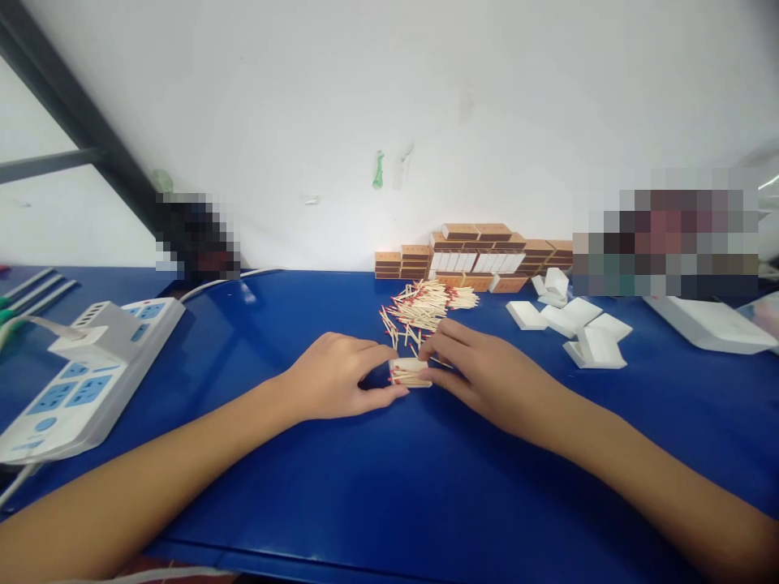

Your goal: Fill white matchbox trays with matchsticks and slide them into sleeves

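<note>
A small white matchbox tray (411, 373) filled with matches lies on the blue table (377, 487), pinched between both my hands. My left hand (334, 377) grips its left end with thumb and fingers. My right hand (478, 369) closes on its right end, fingers pressing on the matches. Just beyond lies a loose pile of red-tipped matches (423, 308).
Stacked brown matchboxes (480, 258) line the wall at the back. Empty white trays (578, 324) lie to the right, and a white flat object (712, 324) lies farther right. A white power strip (85, 369) with cables sits at the left.
</note>
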Demonstrator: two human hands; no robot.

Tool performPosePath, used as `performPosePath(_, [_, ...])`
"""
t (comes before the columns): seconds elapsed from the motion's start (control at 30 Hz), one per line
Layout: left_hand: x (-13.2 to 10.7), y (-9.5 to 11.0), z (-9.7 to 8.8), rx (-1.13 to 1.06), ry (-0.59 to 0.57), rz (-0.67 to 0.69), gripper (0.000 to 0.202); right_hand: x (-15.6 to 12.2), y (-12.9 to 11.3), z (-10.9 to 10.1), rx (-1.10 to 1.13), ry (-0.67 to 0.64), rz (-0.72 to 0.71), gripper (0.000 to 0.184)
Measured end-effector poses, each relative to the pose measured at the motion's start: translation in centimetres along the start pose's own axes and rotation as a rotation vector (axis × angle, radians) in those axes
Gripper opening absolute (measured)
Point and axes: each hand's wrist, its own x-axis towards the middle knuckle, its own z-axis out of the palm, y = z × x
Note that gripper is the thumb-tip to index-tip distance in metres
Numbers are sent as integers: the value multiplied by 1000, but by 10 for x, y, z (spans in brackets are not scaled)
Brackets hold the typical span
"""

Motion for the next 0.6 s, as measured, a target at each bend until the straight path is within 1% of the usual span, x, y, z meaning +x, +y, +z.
performPosePath(0.13, [0,-1,-1,1,3,2,33,-2,8,-11,23,-55,16,13])
performPosePath(0.23, [0,-1,-1,2,-1,1,34,-3,9,-12,45,-106,15,17])
performPosePath(0.3, [0,0,-1,8,-3,-2,36,-2,8,-9,55,-116,3,20])
performPosePath(0.43, [0,0,0,4,-6,2,37,-1,4,-5,51,-74,-35,18])
performPosePath(0.6, [-1,0,0,-5,-6,12,34,0,-3,-4,-47,-41,-63,15])
